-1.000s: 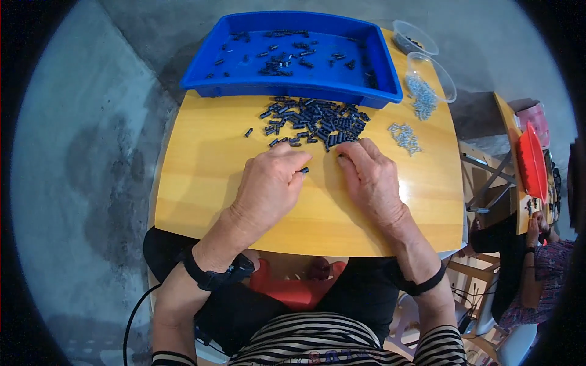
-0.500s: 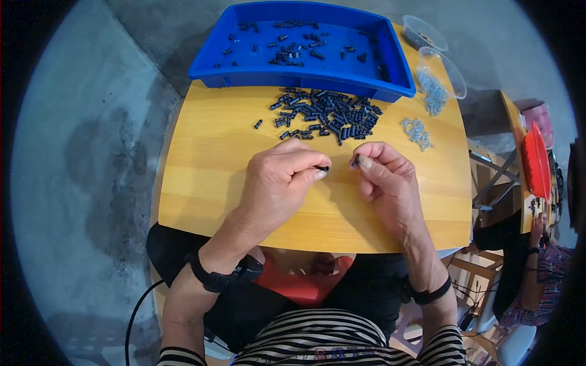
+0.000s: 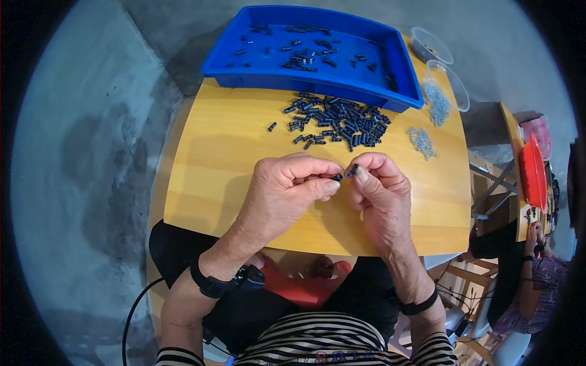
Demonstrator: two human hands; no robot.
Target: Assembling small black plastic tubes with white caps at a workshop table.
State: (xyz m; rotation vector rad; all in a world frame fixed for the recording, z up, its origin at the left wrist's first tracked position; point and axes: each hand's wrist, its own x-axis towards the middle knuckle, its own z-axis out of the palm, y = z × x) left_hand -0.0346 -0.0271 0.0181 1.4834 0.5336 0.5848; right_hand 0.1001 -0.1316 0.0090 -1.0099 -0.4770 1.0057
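Observation:
Over the middle of the yellow table (image 3: 207,158), my left hand (image 3: 287,183) pinches a small black cylindrical part (image 3: 337,177) between thumb and forefinger. Facing it closely, my right hand (image 3: 384,195) holds another small dark part (image 3: 352,171) at its thumb tip. The two parts nearly meet; whether they touch I cannot tell. Fingers hide most of both. Just beyond my hands lies a pile of small black cylindrical parts (image 3: 342,122), with a single one (image 3: 271,127) apart on its left. Right of the pile is a small heap of clear little pieces (image 3: 421,143).
A blue tray (image 3: 317,82) with scattered black parts spans the table's far side. Two clear plastic tubs stand at the far right, the nearer tub (image 3: 462,97) spilling clear pieces. Further right, a person (image 3: 531,280) sits by another table with a red basin (image 3: 533,177).
My hands have come closer together, bringing the two small parts nearly end to end. The view has shifted slightly, so the table and tray sit a little lower and further right.

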